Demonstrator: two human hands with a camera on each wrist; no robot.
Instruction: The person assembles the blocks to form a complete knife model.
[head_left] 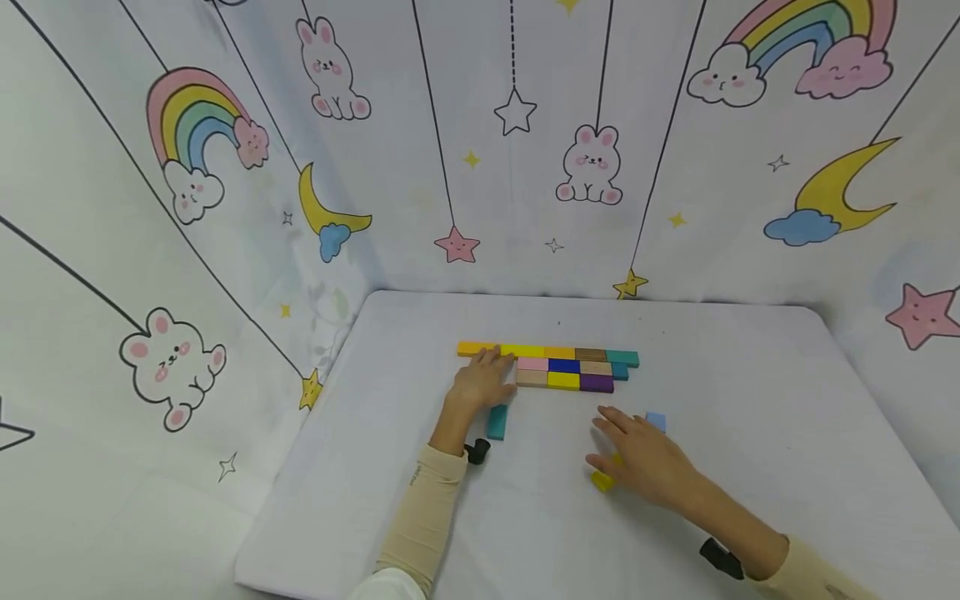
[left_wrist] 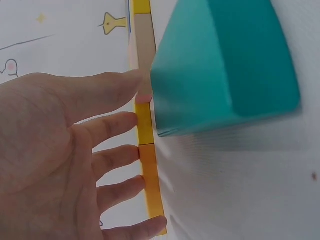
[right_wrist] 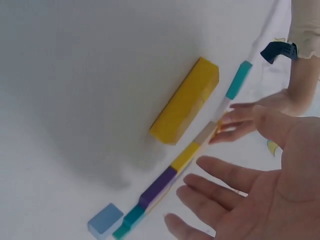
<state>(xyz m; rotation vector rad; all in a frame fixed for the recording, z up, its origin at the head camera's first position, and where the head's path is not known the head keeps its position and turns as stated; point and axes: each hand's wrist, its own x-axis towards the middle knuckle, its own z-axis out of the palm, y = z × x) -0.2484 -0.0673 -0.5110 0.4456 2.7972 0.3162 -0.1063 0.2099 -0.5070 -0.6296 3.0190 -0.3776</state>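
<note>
Coloured blocks lie in touching rows on the white table. My left hand [head_left: 480,385] is at their left end, its fingertips on or against the orange block [left_wrist: 153,187] and a yellow block [left_wrist: 145,124] of the back row. Its thumb reaches toward the tan block [head_left: 531,379]. A teal block [head_left: 497,422] lies apart, just below that hand. With fingers spread and holding nothing, my right hand [head_left: 647,458] hovers over the table. Partly under it in the head view is a loose yellow block [right_wrist: 186,102]. Beyond it sits a light blue block [head_left: 656,422].
The front row also has a yellow block [head_left: 563,381] and a purple block [head_left: 597,383]. Pink, dark blue, tan and teal blocks fill the middle row. A patterned cloth wall [head_left: 510,192] rises behind the table [head_left: 750,400].
</note>
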